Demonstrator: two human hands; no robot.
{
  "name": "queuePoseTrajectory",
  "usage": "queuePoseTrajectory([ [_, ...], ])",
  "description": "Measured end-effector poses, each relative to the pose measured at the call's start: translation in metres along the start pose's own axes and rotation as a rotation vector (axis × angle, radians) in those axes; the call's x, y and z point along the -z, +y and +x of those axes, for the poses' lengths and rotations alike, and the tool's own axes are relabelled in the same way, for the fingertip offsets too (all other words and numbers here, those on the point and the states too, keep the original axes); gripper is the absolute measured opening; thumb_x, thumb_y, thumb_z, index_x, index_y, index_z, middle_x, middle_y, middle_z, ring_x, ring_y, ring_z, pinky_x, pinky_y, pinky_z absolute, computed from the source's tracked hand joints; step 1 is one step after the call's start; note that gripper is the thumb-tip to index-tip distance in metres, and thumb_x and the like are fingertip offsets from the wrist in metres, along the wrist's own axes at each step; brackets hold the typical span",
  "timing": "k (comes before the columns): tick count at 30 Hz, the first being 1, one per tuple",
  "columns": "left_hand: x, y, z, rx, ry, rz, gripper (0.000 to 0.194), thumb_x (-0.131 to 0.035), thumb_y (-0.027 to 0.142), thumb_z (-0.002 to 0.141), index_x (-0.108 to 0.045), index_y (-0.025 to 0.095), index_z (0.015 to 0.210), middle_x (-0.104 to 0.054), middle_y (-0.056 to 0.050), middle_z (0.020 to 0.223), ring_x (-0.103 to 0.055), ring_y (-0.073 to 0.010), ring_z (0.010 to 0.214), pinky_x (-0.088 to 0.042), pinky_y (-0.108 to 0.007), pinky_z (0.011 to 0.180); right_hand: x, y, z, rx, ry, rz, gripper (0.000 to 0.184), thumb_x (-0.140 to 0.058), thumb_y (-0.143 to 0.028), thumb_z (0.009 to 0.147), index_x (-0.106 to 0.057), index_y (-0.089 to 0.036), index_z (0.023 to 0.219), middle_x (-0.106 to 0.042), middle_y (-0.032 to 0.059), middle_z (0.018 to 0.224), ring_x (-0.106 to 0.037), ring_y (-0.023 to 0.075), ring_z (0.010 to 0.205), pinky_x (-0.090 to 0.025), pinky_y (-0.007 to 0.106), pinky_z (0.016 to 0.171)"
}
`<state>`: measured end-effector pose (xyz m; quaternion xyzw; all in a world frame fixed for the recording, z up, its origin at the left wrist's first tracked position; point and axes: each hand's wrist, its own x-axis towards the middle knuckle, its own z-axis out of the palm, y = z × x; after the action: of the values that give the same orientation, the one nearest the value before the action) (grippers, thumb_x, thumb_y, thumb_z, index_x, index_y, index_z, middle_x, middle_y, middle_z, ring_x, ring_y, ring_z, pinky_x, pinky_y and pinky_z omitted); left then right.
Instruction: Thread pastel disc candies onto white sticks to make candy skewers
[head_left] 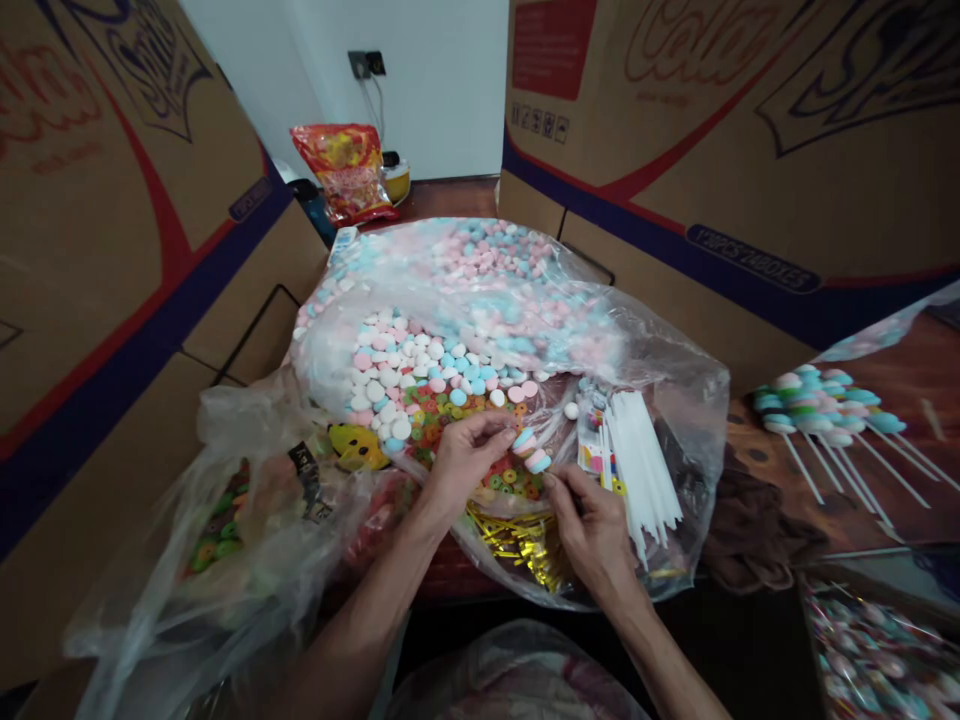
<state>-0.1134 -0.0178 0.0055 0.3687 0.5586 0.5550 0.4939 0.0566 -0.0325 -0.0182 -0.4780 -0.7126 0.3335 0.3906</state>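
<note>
Between my hands is a short candy skewer [531, 450], a stack of pink, white and blue pastel candies. My right hand [596, 525] pinches its lower right end; the stick itself is mostly hidden. At the upper left end, the fingers of my left hand [469, 455] are closed against the stack. Loose ring-shaped gummies [435, 415] in red, green and yellow lie beneath. Behind them spreads a heap of round pastel candies [390, 375] in a clear plastic bag [675, 350]. White sticks [641, 470] lie right of my right hand, and gold twist ties [525, 545] lie below the skewer.
Finished-looking candy skewers [832, 400] lie at the right, beside a dark brown cloth [765, 530]. A box of wrapped candies [885, 650] stands lower right. Large cartons [225, 300] flank the table. A plastic bag [247, 480] with gummies sits left; a red packet [345, 175] stands behind.
</note>
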Motion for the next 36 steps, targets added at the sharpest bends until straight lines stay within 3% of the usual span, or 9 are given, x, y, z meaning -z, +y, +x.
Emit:
queuePoseTrajectory([
  [6, -0.004, 0.000, 0.000, 0.100, -0.042, -0.047, 0.047, -0.080, 0.033, 0.066, -0.068, 0.014, 0.108, -0.063, 0.001, 0.073, -0.057, -0.0087, 0.065, -0.045, -0.019, 0.061, -0.004, -0.003, 0.003, 0.031, 0.042, 0.040, 0.024, -0.050, -0.027, 0.094, -0.060, -0.018, 0.074, -0.049, -0.0038, 0.059, -0.045, 0.0103, 0.053, -0.033, 0.021, 0.052],
  [11, -0.011, 0.000, 0.013, 0.025, -0.060, 0.089, 0.037, -0.069, 0.031, 0.077, -0.059, 0.018, 0.110, -0.061, 0.003, 0.073, -0.056, -0.0097, 0.062, -0.042, -0.020, 0.057, -0.004, 0.004, 0.006, -0.065, 0.054, 0.021, 0.028, -0.050, -0.032, 0.093, -0.057, -0.018, 0.071, -0.045, -0.0047, 0.058, -0.040, 0.0103, 0.053, -0.030, 0.022, 0.051],
  [14, -0.017, 0.005, 0.030, -0.175, -0.051, 0.424, 0.018, -0.054, 0.025, 0.088, -0.064, 0.020, 0.103, -0.066, -0.002, 0.085, -0.061, -0.0151, 0.077, -0.048, -0.027, 0.071, -0.001, 0.010, 0.008, -0.141, 0.092, 0.078, 0.029, -0.051, -0.037, 0.093, -0.056, -0.019, 0.071, -0.043, -0.0047, 0.059, -0.040, 0.0110, 0.055, -0.031, 0.022, 0.053],
  [17, -0.022, 0.009, 0.046, -0.388, -0.040, 1.001, 0.026, -0.046, 0.014, 0.090, -0.070, 0.021, 0.097, -0.066, -0.008, 0.098, -0.058, -0.0219, 0.096, -0.045, -0.034, 0.084, 0.003, 0.015, 0.009, -0.194, 0.127, 0.148, 0.031, -0.051, -0.040, 0.093, -0.054, -0.019, 0.071, -0.044, -0.0047, 0.059, -0.040, 0.0117, 0.056, -0.033, 0.023, 0.054],
  [19, -0.025, 0.009, 0.052, -0.413, -0.047, 1.302, 0.031, -0.043, 0.012, 0.091, -0.071, 0.021, 0.100, -0.065, -0.010, 0.102, -0.054, -0.0261, 0.102, -0.044, -0.037, 0.084, 0.005, 0.018, 0.008, -0.222, 0.148, 0.178, 0.031, -0.053, -0.042, 0.092, -0.054, -0.019, 0.071, -0.044, -0.0046, 0.059, -0.041, 0.0120, 0.056, -0.034, 0.023, 0.054],
  [22, -0.027, 0.007, 0.058, -0.371, -0.021, 1.511, 0.033, -0.039, 0.014, 0.093, -0.071, 0.020, 0.101, -0.064, -0.012, 0.102, -0.052, -0.0285, 0.104, -0.044, -0.037, 0.079, 0.007, 0.020, 0.006, -0.245, 0.171, 0.196, 0.031, -0.054, -0.042, 0.091, -0.055, -0.019, 0.070, -0.045, -0.0045, 0.058, -0.042, 0.0123, 0.056, -0.035, 0.023, 0.055],
  [28, -0.026, 0.009, 0.064, -0.360, 0.014, 1.414, 0.028, -0.045, 0.015, 0.091, -0.070, 0.020, 0.102, -0.064, -0.011, 0.099, -0.055, -0.0259, 0.101, -0.044, -0.037, 0.085, 0.010, 0.018, 0.004, -0.258, 0.176, 0.237, 0.032, -0.053, -0.043, 0.091, -0.054, -0.019, 0.070, -0.045, -0.0048, 0.057, -0.041, 0.0121, 0.056, -0.034, 0.023, 0.054],
  [33, -0.031, 0.010, 0.072, -0.410, -0.160, 1.283, 0.027, -0.046, 0.009, 0.087, -0.070, 0.017, 0.094, -0.063, -0.011, 0.097, -0.056, -0.0236, 0.100, -0.045, -0.034, 0.088, 0.014, 0.018, 0.004, -0.262, 0.179, 0.234, 0.032, -0.054, -0.043, 0.091, -0.054, -0.019, 0.070, -0.045, -0.0047, 0.058, -0.040, 0.0118, 0.055, -0.032, 0.023, 0.053],
  [36, -0.038, 0.008, 0.077, -0.413, -0.169, 1.348, 0.033, -0.042, 0.002, 0.084, -0.069, 0.017, 0.095, -0.065, -0.013, 0.098, -0.055, -0.0260, 0.102, -0.044, -0.037, 0.089, 0.014, 0.017, 0.005, -0.265, 0.175, 0.229, 0.032, -0.053, -0.042, 0.092, -0.054, -0.019, 0.070, -0.045, -0.0047, 0.058, -0.039, 0.0118, 0.055, -0.032, 0.023, 0.053],
])
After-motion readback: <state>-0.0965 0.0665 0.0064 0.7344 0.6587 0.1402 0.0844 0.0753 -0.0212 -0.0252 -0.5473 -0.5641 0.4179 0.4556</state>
